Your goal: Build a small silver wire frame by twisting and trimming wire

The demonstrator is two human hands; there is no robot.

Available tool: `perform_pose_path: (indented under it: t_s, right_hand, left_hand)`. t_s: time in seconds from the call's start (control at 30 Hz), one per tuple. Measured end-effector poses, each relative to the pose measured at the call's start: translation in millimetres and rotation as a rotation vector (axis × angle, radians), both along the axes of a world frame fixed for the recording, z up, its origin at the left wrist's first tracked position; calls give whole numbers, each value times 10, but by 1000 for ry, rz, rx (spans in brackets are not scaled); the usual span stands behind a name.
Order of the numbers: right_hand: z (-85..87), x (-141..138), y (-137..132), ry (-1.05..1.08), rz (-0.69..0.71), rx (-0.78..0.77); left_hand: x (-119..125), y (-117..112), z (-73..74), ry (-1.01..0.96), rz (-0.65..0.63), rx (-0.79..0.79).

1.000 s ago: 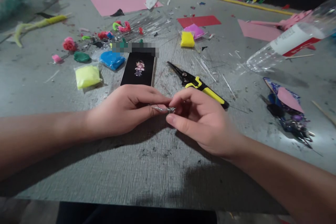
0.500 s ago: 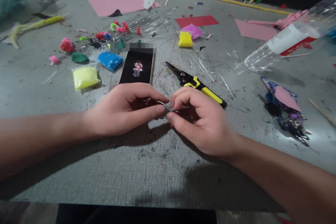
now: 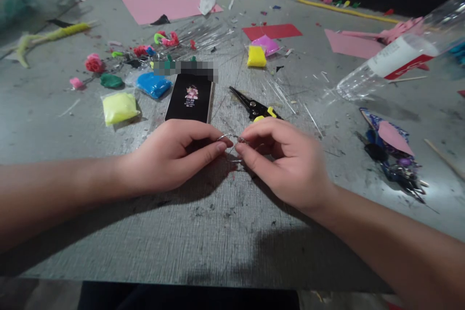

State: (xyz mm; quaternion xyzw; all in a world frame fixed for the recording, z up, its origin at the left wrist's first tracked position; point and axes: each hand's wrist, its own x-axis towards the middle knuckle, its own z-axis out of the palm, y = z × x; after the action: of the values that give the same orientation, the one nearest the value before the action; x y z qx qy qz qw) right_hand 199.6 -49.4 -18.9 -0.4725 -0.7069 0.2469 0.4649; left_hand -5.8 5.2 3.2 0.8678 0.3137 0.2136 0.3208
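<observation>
Above the streaky grey table (image 3: 203,242), I have the left hand (image 3: 174,152) and right hand (image 3: 286,160) closed to thumb-and-finger pinches on a thin, shiny wire loop (image 3: 228,135) between them, presumably because something so slender (and likely springy) needs steadying from both sides. Black-and-yellow pliers (image 3: 254,105) lie just beyond, handily near.

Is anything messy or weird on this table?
Yes, it looks messy. A crumpled white piece lies on the right end of the big pink sheet, a black scrap sits at its near edge, and little bits litter the table.
</observation>
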Motion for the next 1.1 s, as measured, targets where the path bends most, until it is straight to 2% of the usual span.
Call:
perform_pose_path:
  t_s: [0.2,0.4,0.53,0.63,0.7,0.77,0.9,1.0,1.1]
  right_hand:
    - [14,3,-19,-53,23,55]
    - [17,-5,-17,-104,-5,51]
    - [4,-2,-12,-255,2,222]
    - [-18,-25,-13,-399,-46,371]
    - [-31,-44,-7,-452,-87,407]
    - [-35,-48,7,-425,-79,380]
    - [-27,1,38,-215,12,253]
    - [-32,33,41,-108,71,185]
    - [-53,20,39,-101,78,203]
  left_hand:
    - [-2,-1,-22,-23,0,-8]
    - [-14,16,-21,-18,-139,101]
    - [-6,11,-5,-3,-154,116]
    - [3,2,0,16,-151,79]
    - [9,-3,-2,19,-142,35]
    - [16,-7,-7,9,-99,-39]
    - [40,-4,-28,-150,87,-336]
    - [50,2,-45,-294,124,-536]
    - [46,0,-50,-290,117,-553]
